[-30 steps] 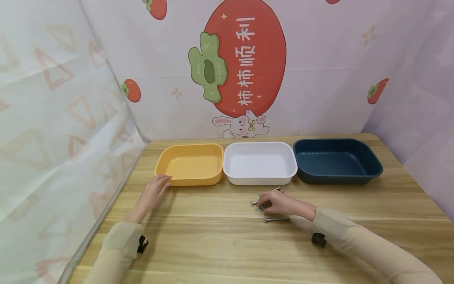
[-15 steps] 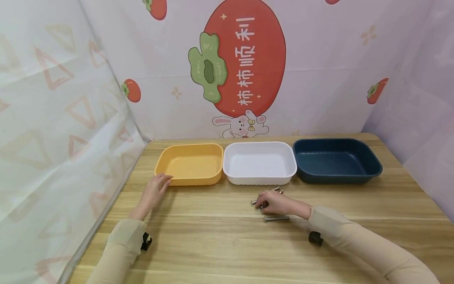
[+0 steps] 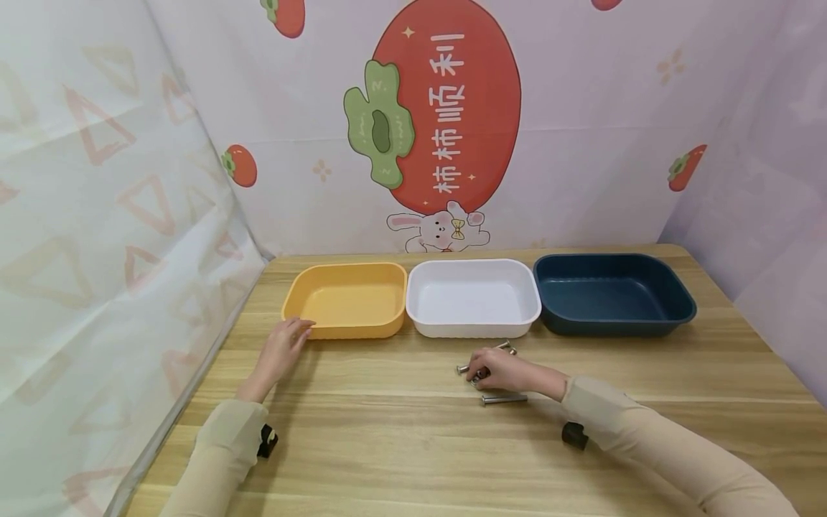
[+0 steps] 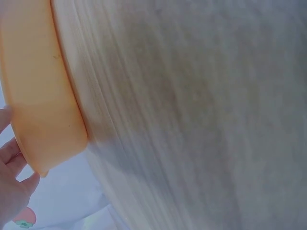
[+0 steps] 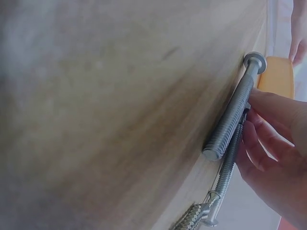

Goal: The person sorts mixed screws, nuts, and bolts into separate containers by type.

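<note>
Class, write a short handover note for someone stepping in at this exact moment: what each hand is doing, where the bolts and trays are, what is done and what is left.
Left hand: fingers relaxed, touching the near corner of the yellow tray; it holds nothing.
Right hand: its grip is curled round bolts in the small pile on the table, in front of the white tray.
One bolt lies loose just nearer than that hand.
The blue tray sits to the right of the white one.
Done: nothing; all three trays show bare insides.
Left: every bolt is still on the table.
</note>
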Demonstrator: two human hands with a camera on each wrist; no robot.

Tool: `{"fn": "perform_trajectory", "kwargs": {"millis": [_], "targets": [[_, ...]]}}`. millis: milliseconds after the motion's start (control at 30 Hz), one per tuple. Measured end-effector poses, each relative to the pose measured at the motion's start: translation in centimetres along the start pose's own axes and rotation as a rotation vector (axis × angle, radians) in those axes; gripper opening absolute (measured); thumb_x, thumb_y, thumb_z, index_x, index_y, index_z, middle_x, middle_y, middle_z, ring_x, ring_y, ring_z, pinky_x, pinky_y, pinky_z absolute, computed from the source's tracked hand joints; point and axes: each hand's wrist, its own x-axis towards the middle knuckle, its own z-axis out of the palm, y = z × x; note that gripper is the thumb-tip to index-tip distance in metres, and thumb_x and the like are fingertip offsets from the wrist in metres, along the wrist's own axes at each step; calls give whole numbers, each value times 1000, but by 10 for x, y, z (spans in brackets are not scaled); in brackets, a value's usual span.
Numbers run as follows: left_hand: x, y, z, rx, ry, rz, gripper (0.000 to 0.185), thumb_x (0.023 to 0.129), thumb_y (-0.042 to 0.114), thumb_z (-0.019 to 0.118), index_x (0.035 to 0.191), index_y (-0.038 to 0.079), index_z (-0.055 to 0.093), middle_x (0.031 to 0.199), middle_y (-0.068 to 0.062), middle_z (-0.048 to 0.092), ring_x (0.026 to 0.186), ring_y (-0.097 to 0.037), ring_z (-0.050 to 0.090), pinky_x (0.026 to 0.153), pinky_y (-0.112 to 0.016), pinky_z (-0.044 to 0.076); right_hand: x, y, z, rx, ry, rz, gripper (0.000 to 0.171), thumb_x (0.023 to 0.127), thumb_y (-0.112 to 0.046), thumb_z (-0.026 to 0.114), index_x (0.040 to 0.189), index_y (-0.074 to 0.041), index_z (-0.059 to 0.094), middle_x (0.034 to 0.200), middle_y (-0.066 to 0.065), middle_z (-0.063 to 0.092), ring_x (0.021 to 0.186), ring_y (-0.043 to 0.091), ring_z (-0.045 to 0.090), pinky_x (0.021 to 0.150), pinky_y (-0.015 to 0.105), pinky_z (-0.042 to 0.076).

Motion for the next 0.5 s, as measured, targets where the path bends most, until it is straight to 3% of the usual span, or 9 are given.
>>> {"fn": "perform_trajectory", "kwargs": {"millis": [233,500], "targets": [[-1,-2,2,10,24,11,16,83,2,58,98,-1,62,100,-21,59,102,-40,48,88,-51,36,1,-3,-1,12,14,2,12,74,-2,67,87,-2,68,83,2,57,73,7,50,63,19,43],[0,1,3,35,27,-21,15,84,5,57,97,0,62,96,-18,59,94,-35,52,82,-48,40,6,-6,-5,31,67,-33,13,74,0,66,88,1,67,83,5,58,74,9,54,64,19,46]]}}
